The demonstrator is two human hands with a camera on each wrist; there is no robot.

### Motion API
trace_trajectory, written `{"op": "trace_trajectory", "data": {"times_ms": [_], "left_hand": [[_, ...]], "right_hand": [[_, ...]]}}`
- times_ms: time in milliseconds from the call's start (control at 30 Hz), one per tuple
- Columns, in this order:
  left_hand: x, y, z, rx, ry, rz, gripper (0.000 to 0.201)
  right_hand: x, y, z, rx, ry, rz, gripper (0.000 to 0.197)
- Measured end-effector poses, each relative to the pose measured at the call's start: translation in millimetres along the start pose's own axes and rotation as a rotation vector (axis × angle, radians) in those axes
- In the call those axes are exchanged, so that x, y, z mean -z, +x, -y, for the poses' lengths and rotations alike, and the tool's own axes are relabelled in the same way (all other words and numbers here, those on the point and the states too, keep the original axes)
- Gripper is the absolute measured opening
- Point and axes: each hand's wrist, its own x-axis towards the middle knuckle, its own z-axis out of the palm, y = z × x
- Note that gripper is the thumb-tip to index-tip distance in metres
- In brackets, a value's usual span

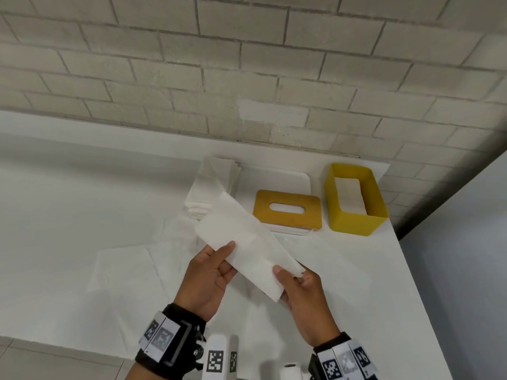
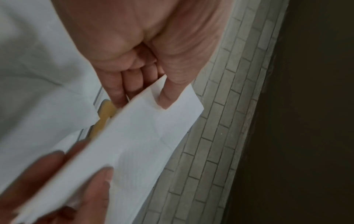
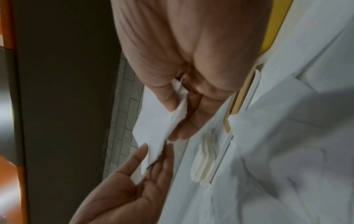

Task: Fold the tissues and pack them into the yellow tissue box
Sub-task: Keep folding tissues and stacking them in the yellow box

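Both hands are raised above the white table (image 1: 68, 215), palms turned inward, wrists low in the head view. The left hand (image 1: 210, 278) holds the near-left edge of a folded white paper tissue (image 1: 247, 242): thumb on top, fingers under it, a pinch. The left wrist view shows the same, thumb (image 2: 168, 94) pressed onto the sheet, fingers (image 2: 122, 84) curled behind it. The right hand (image 1: 304, 297) pinches the near-right end of the tissue, thumb on top, fingers below; in the right wrist view the thumb (image 3: 168, 97) crumples the tissue edge against the fingers. The tissue is held off the table, long strip running diagonally away from the person toward the stack.

The yellow rectangular plastic tissue box (image 1: 355, 198) stands open at the far right of the table, near the brick wall (image 1: 247, 64), with white folded tissue lying inside. Its yellow lid with oval slot (image 1: 286, 209) lies flat on a white tray (image 1: 274, 179), just left of the box. A stack of folded white tissues (image 1: 208, 187) sits left of the lid, partly behind the held tissue. An unfolded white tissue sheet (image 1: 123, 270) lies flat on the table left of the hands.
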Motion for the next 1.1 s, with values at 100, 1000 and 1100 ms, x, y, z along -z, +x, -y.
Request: {"op": "trace_trajectory", "data": {"times_ms": [100, 1000, 1100], "left_hand": [[1, -1, 9, -0.007, 0.139, -0.004, 0.018], [57, -14, 55, 0.102, 0.656, -0.347, 0.021], [57, -14, 54, 0.089, 0.682, -0.348, 0.02]], "right_hand": [[19, 7, 16, 0.027, 0.116, -0.076, 0.025], [143, 157, 107, -0.057, 0.848, -0.481, 0.042], [138, 162, 112, -0.078, 0.869, -0.474, 0.044]]}}
